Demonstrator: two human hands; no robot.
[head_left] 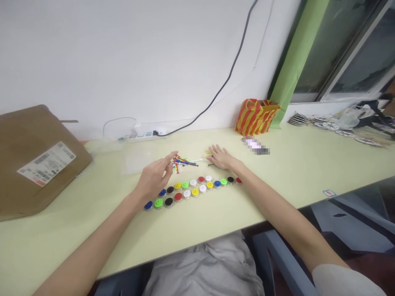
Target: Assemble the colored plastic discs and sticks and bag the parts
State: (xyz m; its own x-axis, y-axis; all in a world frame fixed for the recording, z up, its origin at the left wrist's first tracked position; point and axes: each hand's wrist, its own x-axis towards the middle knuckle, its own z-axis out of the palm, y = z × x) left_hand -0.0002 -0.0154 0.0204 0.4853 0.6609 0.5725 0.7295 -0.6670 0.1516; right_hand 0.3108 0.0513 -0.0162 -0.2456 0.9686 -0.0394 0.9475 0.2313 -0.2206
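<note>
My left hand (155, 176) is at the left end of a loose pile of thin coloured sticks (187, 161), its index finger stretched out and its thumb apart. The sticks are red, blue, yellow, green, white and black, with small knobbed ends. Flat on the table, fingers spread, my right hand (220, 157) covers a few more sticks to the right of the pile; their ends poke out beside it. Nearer to me, two slanting rows of small clear pots (187, 195) carry blue, green, black, red, white and yellow lids. My wrists hide some pots at the row ends.
A cardboard box (33, 160) stands at the left. Along the wall lies a power strip (146, 135) with a black cable (230, 74). A striped bag (256, 117) and a blurred-out phone (255, 145) are at the back right. Black-and-white discs (327, 124) lie further right.
</note>
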